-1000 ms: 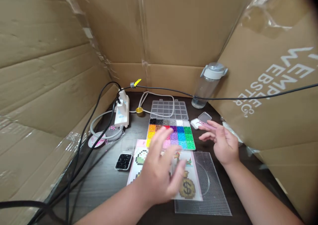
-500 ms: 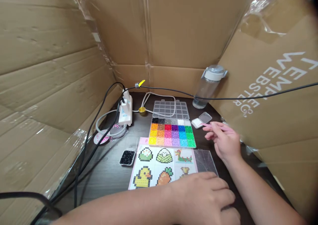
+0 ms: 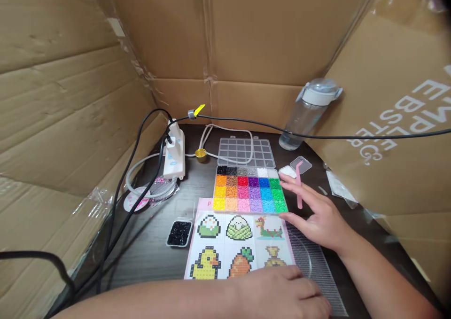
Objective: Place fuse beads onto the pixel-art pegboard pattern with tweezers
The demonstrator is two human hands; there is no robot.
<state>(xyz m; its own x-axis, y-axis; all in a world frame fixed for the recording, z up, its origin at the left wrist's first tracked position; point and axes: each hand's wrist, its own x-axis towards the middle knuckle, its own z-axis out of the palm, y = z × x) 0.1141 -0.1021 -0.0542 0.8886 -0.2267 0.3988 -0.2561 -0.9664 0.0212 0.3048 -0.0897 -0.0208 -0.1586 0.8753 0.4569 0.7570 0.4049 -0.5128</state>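
Pink tweezers (image 3: 299, 185) sit clamped in the right hand (image 3: 319, 215) fingers; left hand (image 3: 282, 295) fingers lie together, flat on the pegboard (image 3: 317, 262).

Left hand (image 3: 282, 293) cut off by bottom edge, hides pegboard (image 3: 313, 262) front & pattern sheet (image 3: 239, 244) corner.

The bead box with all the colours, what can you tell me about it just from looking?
The bead box is a shallow clear plastic tray lying flat on the dark table. It is split into small square compartments in rows, each filled with one colour: black, greys and white at the back, then orange, brown, red, purple, blue and green, then paler shades. Its empty clear lid lies open behind it. The pattern sheet meets its near edge, and the right hand rests beside its right edge.
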